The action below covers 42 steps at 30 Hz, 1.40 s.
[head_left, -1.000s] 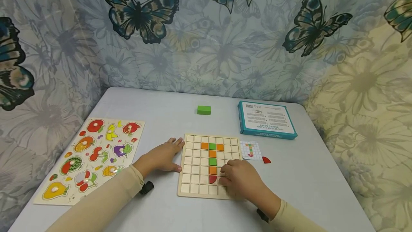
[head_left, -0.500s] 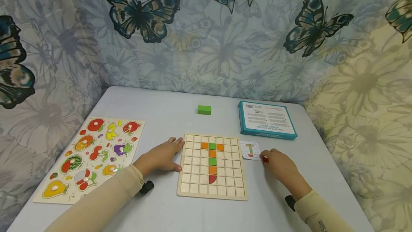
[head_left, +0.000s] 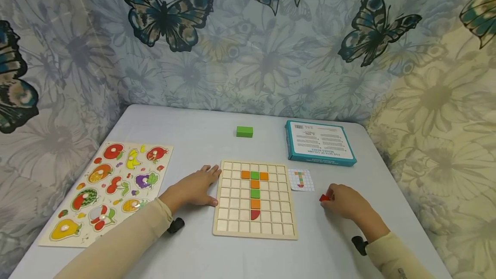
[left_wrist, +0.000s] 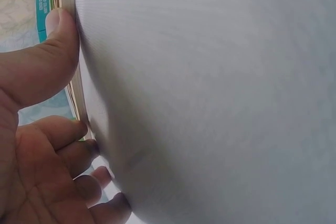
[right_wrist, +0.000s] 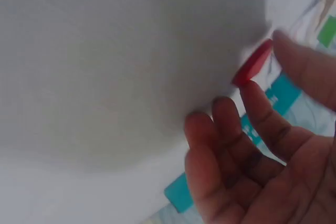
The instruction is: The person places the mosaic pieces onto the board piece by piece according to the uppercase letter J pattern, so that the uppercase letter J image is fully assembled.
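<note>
A square wooden grid board (head_left: 236,237) lies on the white table, with orange and green square tiles (head_left: 254,193) forming a T shape. A red quarter-circle tile (head_left: 255,215) sits at the foot of its stem. My left hand (head_left: 195,187) touches the board's left edge with thumb and fingertips, spread and lightly bent; the left wrist view shows the thumb (left_wrist: 63,40) against the rim. To the right of the board, my right hand (head_left: 348,203) pinches another red quarter-circle tile (right_wrist: 254,65) between thumb and forefinger, just over the tabletop.
A small pattern card (head_left: 308,180) lies against the board's right side. Behind it is a teal box (head_left: 321,143). A green block (head_left: 244,131) stands at the back. The fruit puzzle board (head_left: 149,197) fills the left side. Patterned walls border the table.
My right hand has left the board, moved right and picked up the loose red tile from beside the card, then drawn it slightly nearer. My left hand has stayed at the board's edge.
</note>
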Tool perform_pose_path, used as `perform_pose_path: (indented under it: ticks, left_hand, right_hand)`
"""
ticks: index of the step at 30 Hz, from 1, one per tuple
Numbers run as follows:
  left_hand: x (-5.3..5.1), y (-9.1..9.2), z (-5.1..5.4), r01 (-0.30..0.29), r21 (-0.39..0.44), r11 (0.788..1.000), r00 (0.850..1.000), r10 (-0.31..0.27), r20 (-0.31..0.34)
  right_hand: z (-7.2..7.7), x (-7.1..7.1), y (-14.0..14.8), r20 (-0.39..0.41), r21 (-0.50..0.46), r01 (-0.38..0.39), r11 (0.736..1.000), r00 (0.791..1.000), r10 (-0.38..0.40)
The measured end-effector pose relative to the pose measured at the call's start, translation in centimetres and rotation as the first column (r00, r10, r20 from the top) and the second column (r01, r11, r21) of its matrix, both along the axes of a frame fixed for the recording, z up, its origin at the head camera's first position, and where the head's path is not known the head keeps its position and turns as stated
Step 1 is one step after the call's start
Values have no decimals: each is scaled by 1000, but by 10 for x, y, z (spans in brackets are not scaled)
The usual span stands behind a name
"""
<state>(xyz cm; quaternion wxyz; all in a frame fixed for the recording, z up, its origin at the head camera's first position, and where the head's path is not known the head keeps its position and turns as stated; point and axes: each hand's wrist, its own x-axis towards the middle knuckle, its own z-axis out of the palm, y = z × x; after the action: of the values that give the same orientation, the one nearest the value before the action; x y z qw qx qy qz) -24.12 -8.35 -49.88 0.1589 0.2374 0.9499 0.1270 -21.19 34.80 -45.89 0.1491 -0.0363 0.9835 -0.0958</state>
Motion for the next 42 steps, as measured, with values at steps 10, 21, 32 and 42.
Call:
perform_pose_path:
  ticks: [10, 21, 32, 42]
  left_hand:
    - [2, -4, -3, -5, 16, 1000, 1000, 5, 6]
    - [2, -3, 0, 6, 31, 1000, 1000, -6, 3]
    - [0, -1, 0, 14, 25, 1000, 1000, -14, -2]
    - [2, -1, 4, -4, 23, 1000, 1000, 4, 12]
  right_hand:
    - [-8, -1, 3, -50, -11, -8, 1000, 999, 8]
    - [-3, 0, -1, -45, -48, 11, 999, 999, -13]
    - [0, 14, -107, -188, -210, -216, 954, 966, 177]
    - [-10, 27, -179, -308, -108, -523, 846, 826, 472]
